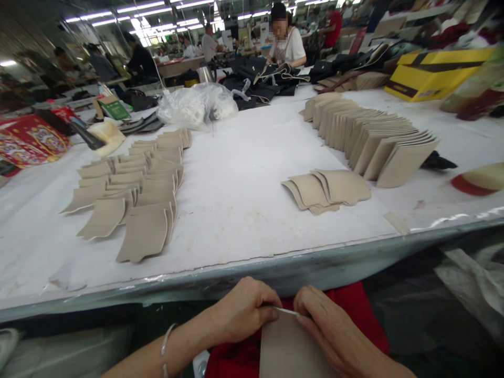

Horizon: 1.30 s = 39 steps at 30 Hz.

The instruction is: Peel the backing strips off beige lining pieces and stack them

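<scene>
Below the table's front edge, my left hand (252, 310) and my right hand (325, 320) pinch the top edge of a beige leather piece (289, 346). A thin white strip of its edge shows between the fingertips. The lower part of the piece runs out of the picture, over red cloth (236, 362). On the table's left, several similar beige pieces (144, 233) lie in overlapping rows. A small overlapping pile of beige pieces (334, 186) lies to the right. Behind it a long row of beige pieces (378, 142) stands on edge, leaning together.
The white-covered table (236, 199) spans the view. At its back are a clear plastic bag (200, 105), dark material (268, 79) and a yellow box (433, 76). A red patterned box (33, 139) and a black-handled brush-like tool (92, 137) stand left. A person (289, 44) works opposite.
</scene>
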{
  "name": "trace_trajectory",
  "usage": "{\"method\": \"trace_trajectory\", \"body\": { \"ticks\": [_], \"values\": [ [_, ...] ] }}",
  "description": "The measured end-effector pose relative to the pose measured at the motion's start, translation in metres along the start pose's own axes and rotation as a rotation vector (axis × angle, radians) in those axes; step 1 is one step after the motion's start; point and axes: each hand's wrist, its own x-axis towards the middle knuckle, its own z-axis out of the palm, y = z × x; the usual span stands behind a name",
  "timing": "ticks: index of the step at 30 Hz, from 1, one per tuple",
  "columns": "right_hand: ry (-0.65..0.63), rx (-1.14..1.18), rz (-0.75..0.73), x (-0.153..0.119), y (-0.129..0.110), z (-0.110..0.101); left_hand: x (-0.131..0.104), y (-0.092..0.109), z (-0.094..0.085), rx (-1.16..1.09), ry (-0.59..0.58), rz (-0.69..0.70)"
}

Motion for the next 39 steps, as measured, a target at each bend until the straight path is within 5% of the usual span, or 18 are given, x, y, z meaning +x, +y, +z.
{"method": "trace_trajectory", "body": {
  "ticks": [8, 18, 27, 34, 39],
  "values": [
    [-0.042, 0.075, 0.032, -0.001, 0.000, -0.001, 0.001, -0.003, 0.003, -0.046, 0.004, -0.046],
    [0.034, 0.010, -0.085, -0.005, 0.010, 0.001, 0.000, -0.002, 0.003, -0.176, 0.055, -0.185],
    [0.059, 0.013, -0.171, -0.006, 0.007, -0.003, -0.004, -0.006, 0.007, -0.243, 0.102, -0.167],
    [0.087, -0.050, -0.202, -0.004, 0.004, -0.001, 0.007, 0.011, 0.010, 0.123, 0.037, 0.097],
    [0.134, 0.000, -0.081, -0.010, 0.006, -0.004, 0.013, 0.016, 0.019, 0.191, 0.017, 0.133]
  ]
}}
